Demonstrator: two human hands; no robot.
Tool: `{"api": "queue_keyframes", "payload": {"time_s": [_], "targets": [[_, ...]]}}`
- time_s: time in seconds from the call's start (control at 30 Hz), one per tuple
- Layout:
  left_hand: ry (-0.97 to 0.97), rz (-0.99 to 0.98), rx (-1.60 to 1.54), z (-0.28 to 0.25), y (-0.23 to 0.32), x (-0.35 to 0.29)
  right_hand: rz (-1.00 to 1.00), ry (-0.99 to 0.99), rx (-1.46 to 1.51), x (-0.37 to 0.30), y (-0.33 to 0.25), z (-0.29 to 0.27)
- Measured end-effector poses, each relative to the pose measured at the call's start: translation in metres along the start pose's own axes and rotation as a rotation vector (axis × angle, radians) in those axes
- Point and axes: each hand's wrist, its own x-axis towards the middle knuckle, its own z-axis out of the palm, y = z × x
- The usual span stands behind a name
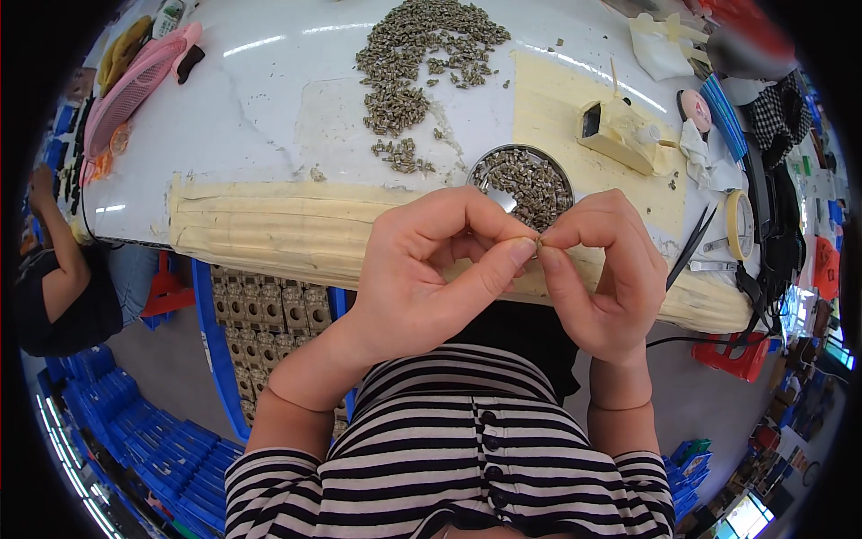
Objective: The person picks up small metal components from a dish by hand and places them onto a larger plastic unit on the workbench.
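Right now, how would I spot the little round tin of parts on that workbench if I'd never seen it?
Start at the white table and follow its taped front edge to where the two hands meet. Just behind the fingertips sits a shallow round metal tin filled with small grey-brown pieces. Unlike the loose pile spread further back, its pieces sit inside a shiny circular rim.

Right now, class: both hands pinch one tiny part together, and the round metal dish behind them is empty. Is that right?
Not quite. The left hand and right hand do pinch one tiny part together, but the round metal dish is full of small grey parts, as the head view shows.
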Motion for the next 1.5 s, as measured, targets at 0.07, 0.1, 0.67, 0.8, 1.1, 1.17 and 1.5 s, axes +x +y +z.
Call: {"api": "queue_keyframes", "payload": {"time_s": [0.07,0.1,0.67,0.8,1.1,1.17,1.5], "targets": [[-0.005,0.037,0.023,0.0,-0.002,0.0,-0.007,-0.002,-0.012,0.0,0.0,0.0],[-0.012,0.052,0.038,-0.001,-0.003,0.0,-0.008,-0.003,-0.018,0.0,-0.001,-0.001],[-0.022,0.443,0.525,-0.004,-0.011,0.0,0.101,0.002,0.121,-0.006,-0.003,-0.003],[0.048,0.331,0.393,0.001,-0.011,-0.002,-0.005,-0.002,0.008,-0.003,-0.002,-0.005],[0.012,0.52,0.66,0.002,-0.013,0.003,-0.067,-0.086,-0.129,0.004,-0.005,-0.018],[0.02,0.518,0.67,0.003,-0.013,0.003,-0.052,-0.09,-0.112,0.002,-0.003,-0.018],[0.039,0.463,0.579,0.005,-0.015,0.002,-0.04,0.023,-0.062,-0.006,0.0,-0.007]]}}
